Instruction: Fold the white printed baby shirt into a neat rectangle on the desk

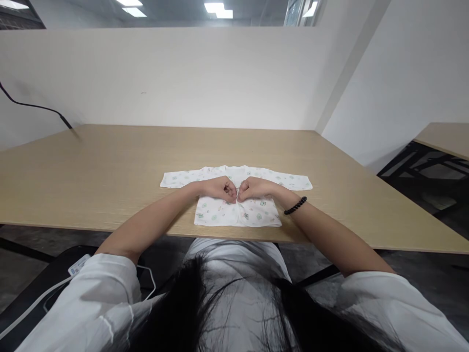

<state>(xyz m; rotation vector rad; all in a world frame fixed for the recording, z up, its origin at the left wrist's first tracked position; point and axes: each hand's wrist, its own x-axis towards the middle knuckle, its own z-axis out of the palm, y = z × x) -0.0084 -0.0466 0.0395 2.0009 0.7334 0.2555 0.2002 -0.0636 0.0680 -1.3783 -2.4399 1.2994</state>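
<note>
Shirt [212, 213], white with small coloured prints, lies spread flat on your table [120, 161], near edge closest to you. Sleeves stretch out to both sides, collar toward wall [205, 78]. Your left hand [224, 189] and right hand [253, 188] almost meet over front's middle, fingertips of each pinched on shirt fabric along centre line; cloth puckers slightly just below. Both your wrists bend inward, forearms coming over table edge. Black bracelet [295, 206] on your right wrist. Black cable [40, 106] at table's far left.
</note>
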